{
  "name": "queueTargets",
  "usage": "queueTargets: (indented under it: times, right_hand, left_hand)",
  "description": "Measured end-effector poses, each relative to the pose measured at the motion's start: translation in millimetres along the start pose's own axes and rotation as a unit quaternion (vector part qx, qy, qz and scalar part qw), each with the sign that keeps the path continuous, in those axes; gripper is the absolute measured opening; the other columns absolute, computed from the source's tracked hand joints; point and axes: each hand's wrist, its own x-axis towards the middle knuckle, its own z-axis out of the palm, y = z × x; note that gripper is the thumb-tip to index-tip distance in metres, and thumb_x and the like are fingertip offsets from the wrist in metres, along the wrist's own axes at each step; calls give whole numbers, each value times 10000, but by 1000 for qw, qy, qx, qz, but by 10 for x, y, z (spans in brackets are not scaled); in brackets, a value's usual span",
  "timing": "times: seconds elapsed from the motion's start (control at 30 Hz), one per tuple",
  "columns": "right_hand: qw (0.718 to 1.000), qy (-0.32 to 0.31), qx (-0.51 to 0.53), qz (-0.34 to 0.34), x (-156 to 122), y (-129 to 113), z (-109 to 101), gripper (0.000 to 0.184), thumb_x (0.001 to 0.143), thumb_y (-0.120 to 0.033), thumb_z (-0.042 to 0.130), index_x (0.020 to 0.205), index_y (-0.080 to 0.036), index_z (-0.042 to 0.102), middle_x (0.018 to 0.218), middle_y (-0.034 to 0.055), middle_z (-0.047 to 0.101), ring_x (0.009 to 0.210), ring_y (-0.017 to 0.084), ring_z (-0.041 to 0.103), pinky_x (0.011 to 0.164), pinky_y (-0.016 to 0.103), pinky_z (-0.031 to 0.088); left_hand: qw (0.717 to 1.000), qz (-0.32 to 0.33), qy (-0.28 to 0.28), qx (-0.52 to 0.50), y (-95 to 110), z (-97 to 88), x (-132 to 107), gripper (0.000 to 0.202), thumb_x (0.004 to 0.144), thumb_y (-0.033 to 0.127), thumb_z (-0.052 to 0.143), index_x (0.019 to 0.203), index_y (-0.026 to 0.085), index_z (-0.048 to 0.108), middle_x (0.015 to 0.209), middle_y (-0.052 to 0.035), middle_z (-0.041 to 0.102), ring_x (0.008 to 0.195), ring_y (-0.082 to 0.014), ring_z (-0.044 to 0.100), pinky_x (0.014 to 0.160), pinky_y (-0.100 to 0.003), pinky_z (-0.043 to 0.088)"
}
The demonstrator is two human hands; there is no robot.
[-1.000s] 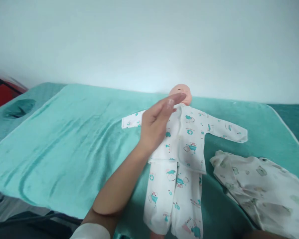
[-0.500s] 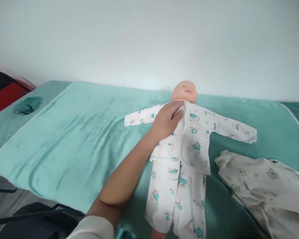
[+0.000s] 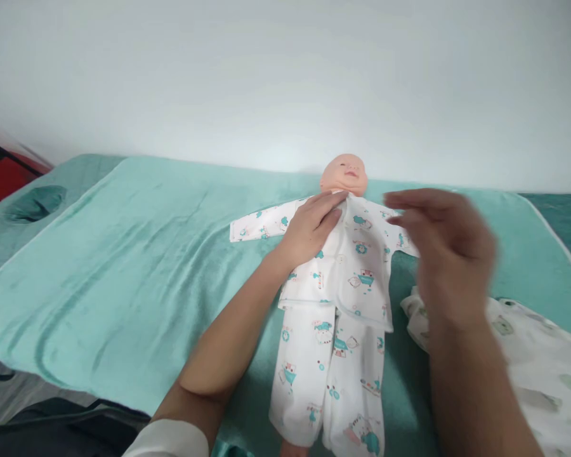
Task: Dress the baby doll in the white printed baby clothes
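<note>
A baby doll (image 3: 345,174) lies on its back on a teal blanket (image 3: 137,266), dressed in a white printed shirt (image 3: 356,266) and matching trousers (image 3: 328,381). My left hand (image 3: 311,225) lies flat on the doll's upper chest by the shirt's collar, fingers stretched out. My right hand (image 3: 445,247) hovers above the doll's left sleeve, blurred by motion, fingers loosely apart and holding nothing that I can see.
A second white garment (image 3: 528,368) with a green print lies crumpled at the right. The blanket covers a padded table with a round face hole (image 3: 33,204) at the far left. A red and black object (image 3: 0,174) stands beyond the left edge. A pale wall rises behind.
My left hand came down from the air onto the doll's chest. My right hand has come into view from the lower right, above the doll's sleeve.
</note>
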Motion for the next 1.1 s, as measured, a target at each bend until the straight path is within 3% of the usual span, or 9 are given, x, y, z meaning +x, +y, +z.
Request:
queueTargets:
  times: [0.13,0.27,0.43,0.63,1.1]
  right_hand:
    - [995,-92,-48,7,26,241,276,434,989,-343,554,1416,-265,543,1433,62,578,1340,232,536,1171,492,435]
    - [990,-128,-48,21,27,392,381,508,978,-397,546,1456,-231,497,1484,94,538,1390,256,495,1193,511,403]
    - [990,-127,-51,26,25,405,362,514,967,-414,547,1441,-221,509,1469,106,543,1387,263,492,1193,498,394]
    - [990,-125,-31,53,58,409,376,488,951,-430,564,1399,-241,529,1442,89,560,1363,254,499,1180,477,401]
    - [990,-106,-19,87,65,454,383,429,944,-429,591,1334,-251,603,1380,61,614,1262,234,565,1082,461,474]
  left_hand:
    - [1000,7,4,-5,-20,15,5,423,1044,334,375,1414,287,574,1503,-22,574,1448,-208,467,1234,-442,365]
    - [1000,5,20,-17,-20,40,5,405,1023,312,421,1389,275,591,1480,-26,594,1425,-204,491,1227,-426,376]
    - [999,-11,37,-34,-14,61,7,396,1002,302,467,1373,254,596,1456,-35,613,1386,-203,524,1211,-412,395]
    - [999,-26,31,-11,-17,69,19,402,1004,318,462,1360,214,616,1544,-57,531,1467,-190,434,1265,-400,318]
    - [999,-53,2,8,18,45,30,427,997,305,422,1378,288,614,1575,-10,496,1499,-184,398,1281,-431,299]
